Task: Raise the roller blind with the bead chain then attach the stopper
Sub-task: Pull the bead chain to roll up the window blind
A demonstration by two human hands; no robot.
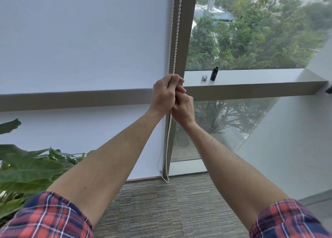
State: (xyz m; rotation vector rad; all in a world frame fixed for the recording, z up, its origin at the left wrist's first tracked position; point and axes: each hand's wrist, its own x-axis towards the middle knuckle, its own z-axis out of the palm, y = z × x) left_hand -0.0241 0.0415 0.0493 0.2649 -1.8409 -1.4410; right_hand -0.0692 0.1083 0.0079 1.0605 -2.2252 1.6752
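The left hand (164,94) is curled into a fist around the bead chain (177,29), just above the right hand (183,110), whose fingers also close on the chain; the two hands touch. The chain hangs along the vertical window frame (186,31), its loop reaching the carpet (161,210). The roller blind (80,40) is fully down, its bottom edge at the floor. On the sill (251,77) to the right stand a small silver stopper (204,77) and a black cylinder (214,74), near each other. A leafy plant (27,165) fills the lower left.
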